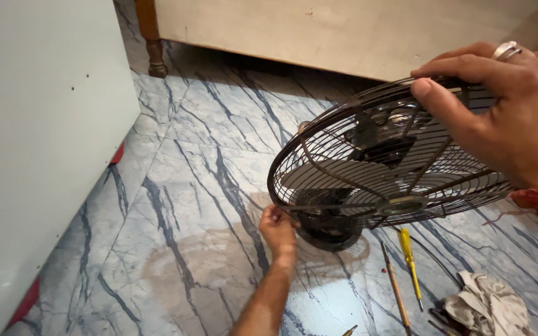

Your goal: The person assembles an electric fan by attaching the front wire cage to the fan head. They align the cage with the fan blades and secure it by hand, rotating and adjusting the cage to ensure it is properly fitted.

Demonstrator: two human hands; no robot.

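Observation:
A dark metal fan with a round wire cage (pixel 368 168) is tilted above the marble floor. My right hand (pixel 505 112) grips the cage's upper rim, fingers curled over the wires, a ring on one finger. My left hand (pixel 278 230) reaches under the cage's lower edge, fingers pinched at the rim beside the black round base (pixel 328 227). What the fingers hold there is hidden. The blades and motor hub show through the wires.
A yellow-handled screwdriver (pixel 410 255) and a thin wooden-handled tool (pixel 395 286) lie on the floor at the lower right, next to a crumpled rag (pixel 487 305). A white panel (pixel 38 137) stands at left. A wooden cabinet with a turned leg (pixel 151 37) is behind.

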